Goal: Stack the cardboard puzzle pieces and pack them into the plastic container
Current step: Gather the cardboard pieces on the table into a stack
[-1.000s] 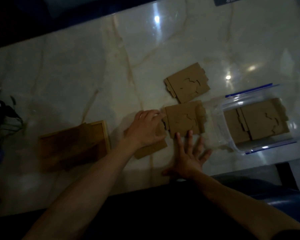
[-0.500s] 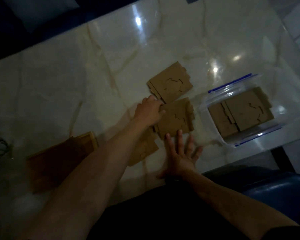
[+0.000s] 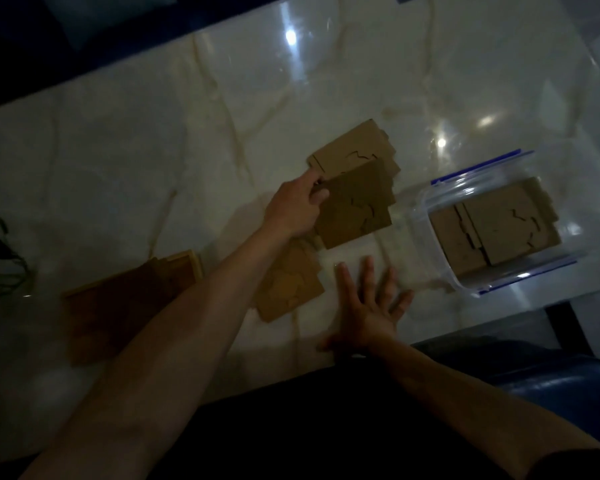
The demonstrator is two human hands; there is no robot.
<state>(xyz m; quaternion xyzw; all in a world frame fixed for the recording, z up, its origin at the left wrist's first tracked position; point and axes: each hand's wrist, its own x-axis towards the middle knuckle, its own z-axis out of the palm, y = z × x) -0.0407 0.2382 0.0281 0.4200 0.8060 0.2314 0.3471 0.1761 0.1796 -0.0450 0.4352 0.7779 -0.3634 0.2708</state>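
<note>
On marble table (image 3: 118, 174): left hand (image 3: 293, 211) grips puzzle stack (image 3: 355, 206); right hand (image 3: 369, 306) flat, fingers spread.

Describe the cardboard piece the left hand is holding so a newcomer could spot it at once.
Start at the clear plastic container with blue-edged rims on the marble table. Just left of it, the left hand grips the held cardboard piece. Unlike its neighbours, it overlaps the farther cardboard piece, with another cardboard piece nearer the person.

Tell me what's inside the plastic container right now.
The plastic container holds flat cardboard puzzle pieces, one overlapping another lying to its left. Whether more lie beneath them cannot be seen, since the top ones cover the bottom.
</note>
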